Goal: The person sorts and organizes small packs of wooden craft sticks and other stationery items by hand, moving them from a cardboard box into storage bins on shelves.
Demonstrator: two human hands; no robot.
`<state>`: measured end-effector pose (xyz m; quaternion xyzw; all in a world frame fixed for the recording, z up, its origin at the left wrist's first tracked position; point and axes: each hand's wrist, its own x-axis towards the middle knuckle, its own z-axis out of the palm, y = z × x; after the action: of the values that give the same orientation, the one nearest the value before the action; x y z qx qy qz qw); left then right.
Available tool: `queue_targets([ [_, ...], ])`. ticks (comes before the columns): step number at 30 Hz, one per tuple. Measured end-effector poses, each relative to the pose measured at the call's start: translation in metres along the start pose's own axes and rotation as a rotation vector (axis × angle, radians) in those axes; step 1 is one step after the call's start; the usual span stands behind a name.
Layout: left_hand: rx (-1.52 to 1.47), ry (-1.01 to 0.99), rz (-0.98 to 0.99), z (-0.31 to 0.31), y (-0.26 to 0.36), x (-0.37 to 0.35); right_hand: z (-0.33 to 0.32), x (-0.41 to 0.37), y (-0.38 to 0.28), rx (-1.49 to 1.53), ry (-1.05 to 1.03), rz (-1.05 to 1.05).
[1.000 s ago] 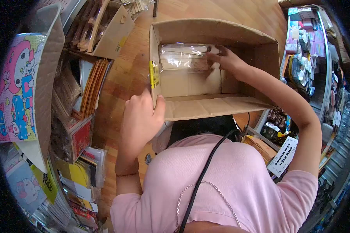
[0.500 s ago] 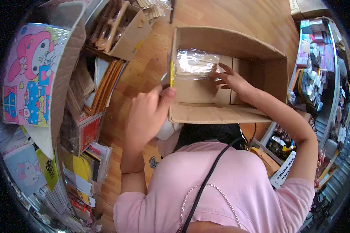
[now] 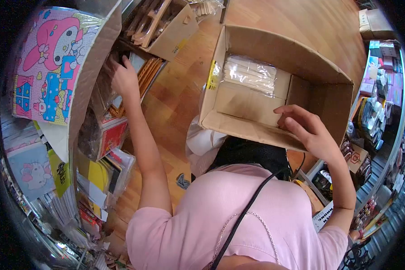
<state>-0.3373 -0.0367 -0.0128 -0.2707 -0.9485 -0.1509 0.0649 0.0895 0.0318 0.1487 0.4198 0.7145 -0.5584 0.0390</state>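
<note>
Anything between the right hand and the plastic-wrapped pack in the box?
Nothing visible. The right hand rests on the near wall of the cardboard box; only bare box floor lies between it and the plastic-wrapped pack at the far end.

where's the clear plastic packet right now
In the head view, the clear plastic packet lies inside the cardboard box, against its far wall, beyond the right hand.

Open brown cardboard box [image 3: 243, 101], tilted, near flap under the spread fingers of my right hand [image 3: 308, 130]; yellow label [image 3: 213, 76] on its left wall. Inside, a clear-wrapped packet [image 3: 249, 74] lies against the far wall. My left hand [image 3: 123, 80] touches shelved brown boards [image 3: 147, 74] standing on edge.
</note>
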Motion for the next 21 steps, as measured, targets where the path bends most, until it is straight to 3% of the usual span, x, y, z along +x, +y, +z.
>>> queue_targets([
  [3,0.380,0.118,0.151,0.034,-0.035,0.002,0.001,-0.007,0.005,0.225,0.033,0.055],
  [5,0.406,-0.040,0.102,0.036,-0.038,-0.002,0.002,-0.011,0.008,0.199,0.058,0.029],
  [21,0.208,0.072,0.019,-0.018,-0.040,-0.026,0.004,-0.021,0.008,0.135,0.043,-0.091],
])
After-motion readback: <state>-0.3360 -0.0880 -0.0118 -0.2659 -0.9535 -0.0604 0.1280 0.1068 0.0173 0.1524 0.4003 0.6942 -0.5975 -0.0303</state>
